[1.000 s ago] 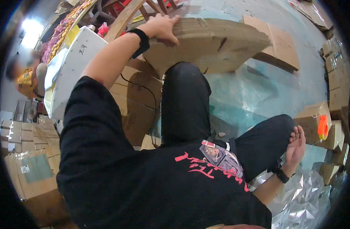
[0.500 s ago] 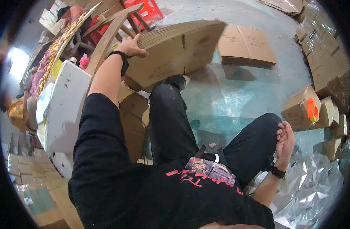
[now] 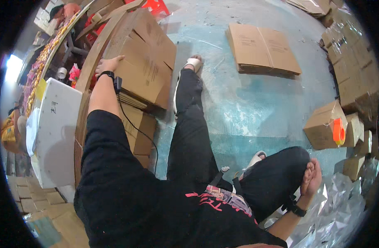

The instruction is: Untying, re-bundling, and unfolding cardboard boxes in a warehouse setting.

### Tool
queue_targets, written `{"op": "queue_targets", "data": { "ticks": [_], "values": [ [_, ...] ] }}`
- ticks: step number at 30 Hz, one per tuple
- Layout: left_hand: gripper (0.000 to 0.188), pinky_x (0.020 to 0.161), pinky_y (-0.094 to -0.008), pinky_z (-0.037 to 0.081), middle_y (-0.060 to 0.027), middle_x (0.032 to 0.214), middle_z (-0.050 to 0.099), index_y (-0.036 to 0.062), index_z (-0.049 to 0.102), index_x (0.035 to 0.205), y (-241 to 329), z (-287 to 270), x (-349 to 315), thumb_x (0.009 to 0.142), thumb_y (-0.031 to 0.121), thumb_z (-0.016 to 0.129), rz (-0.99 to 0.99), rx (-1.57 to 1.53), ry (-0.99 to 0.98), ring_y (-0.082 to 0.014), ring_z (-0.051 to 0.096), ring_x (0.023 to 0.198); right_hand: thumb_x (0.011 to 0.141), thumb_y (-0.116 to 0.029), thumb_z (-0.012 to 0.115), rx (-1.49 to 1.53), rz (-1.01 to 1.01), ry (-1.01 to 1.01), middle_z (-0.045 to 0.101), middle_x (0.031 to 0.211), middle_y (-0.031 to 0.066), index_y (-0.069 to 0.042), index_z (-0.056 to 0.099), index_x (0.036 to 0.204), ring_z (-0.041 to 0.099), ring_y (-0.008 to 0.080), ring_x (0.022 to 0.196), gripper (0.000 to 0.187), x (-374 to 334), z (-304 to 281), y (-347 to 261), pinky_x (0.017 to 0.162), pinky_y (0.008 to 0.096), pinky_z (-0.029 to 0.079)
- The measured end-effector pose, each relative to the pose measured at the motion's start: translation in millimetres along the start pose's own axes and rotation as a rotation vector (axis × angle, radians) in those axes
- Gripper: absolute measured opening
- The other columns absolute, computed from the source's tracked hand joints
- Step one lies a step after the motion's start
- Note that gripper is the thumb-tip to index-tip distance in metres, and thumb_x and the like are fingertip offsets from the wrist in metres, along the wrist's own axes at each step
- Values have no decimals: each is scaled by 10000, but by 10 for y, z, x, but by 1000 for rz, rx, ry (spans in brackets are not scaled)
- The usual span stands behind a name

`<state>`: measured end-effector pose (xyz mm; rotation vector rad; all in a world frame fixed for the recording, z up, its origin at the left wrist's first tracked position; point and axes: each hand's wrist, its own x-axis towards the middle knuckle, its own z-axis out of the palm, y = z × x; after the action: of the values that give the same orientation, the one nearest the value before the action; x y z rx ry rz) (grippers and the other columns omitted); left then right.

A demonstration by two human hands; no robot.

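A thick stack of flattened cardboard boxes (image 3: 146, 62) stands on edge at the left, against the long wooden plank edge (image 3: 87, 78). My left hand (image 3: 109, 65) grips the near upper corner of this stack, thumb stretched along the cardboard and the other fingers partly hidden behind it. Below it are more cardboard boxes (image 3: 133, 128), one upon another. My right hand (image 3: 311, 177) lies beside my bent right knee, palm turned up and fingers curled in, with nothing seen in it.
A second stack of flattened cardboard (image 3: 261, 49) lies on the blue-green floor. At right are a box (image 3: 326, 126) with an orange tape dispenser (image 3: 339, 131), wrapped cartons (image 3: 355, 74) and crumpled silvery sheeting (image 3: 338, 211). A white foam box (image 3: 59, 128) stands left; a person (image 3: 67, 12) sits farther off.
The cardboard stack has swung left and now stands on edge by the plank; my left hand moved left with it. My left leg has stretched forward. The right hand has dropped slightly.
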<state>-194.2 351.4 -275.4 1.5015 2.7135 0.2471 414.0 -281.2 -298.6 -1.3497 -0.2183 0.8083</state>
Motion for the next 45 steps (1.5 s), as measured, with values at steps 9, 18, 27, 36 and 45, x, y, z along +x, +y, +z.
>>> {"op": "queue_targets", "data": {
  "ticks": [9,18,27,36,45],
  "values": [
    [1355,1183,-574,187,-280,1566,318,5,273,1549,-768,161,140,606,915,621,-59,113,146,-400,272,1477,1084,-266,396,87,96,-110,637,866,99,38,516,1241,462,53,423,364,194,153,-105,312,160,298],
    [817,1049,-655,325,-348,1421,432,50,460,1448,-1205,292,-646,858,580,654,603,31,760,-494,392,1342,1043,-251,507,-163,-6,-85,613,779,59,-3,623,1116,482,51,442,284,115,623,-88,352,165,298],
    [433,858,-391,517,-197,1043,701,-7,641,1042,-1754,614,-3755,928,410,672,642,-460,-601,-337,659,948,1036,-246,522,-42,-25,-183,639,794,63,5,605,1100,579,84,502,272,-25,451,-179,347,183,361],
    [402,661,-500,466,-267,753,600,-40,605,751,-2253,141,-4522,943,313,599,990,-229,-574,-454,606,767,1038,-217,532,-123,-80,-372,649,830,66,-3,615,1094,609,90,577,236,110,808,26,434,182,438],
    [152,669,-412,522,-160,797,676,47,677,861,-1312,-1472,-4635,860,194,715,1299,-157,-706,-337,666,733,1005,-254,596,-178,-174,-375,658,833,76,3,631,1070,611,102,567,268,-105,513,-57,433,204,450]
  ]
}}
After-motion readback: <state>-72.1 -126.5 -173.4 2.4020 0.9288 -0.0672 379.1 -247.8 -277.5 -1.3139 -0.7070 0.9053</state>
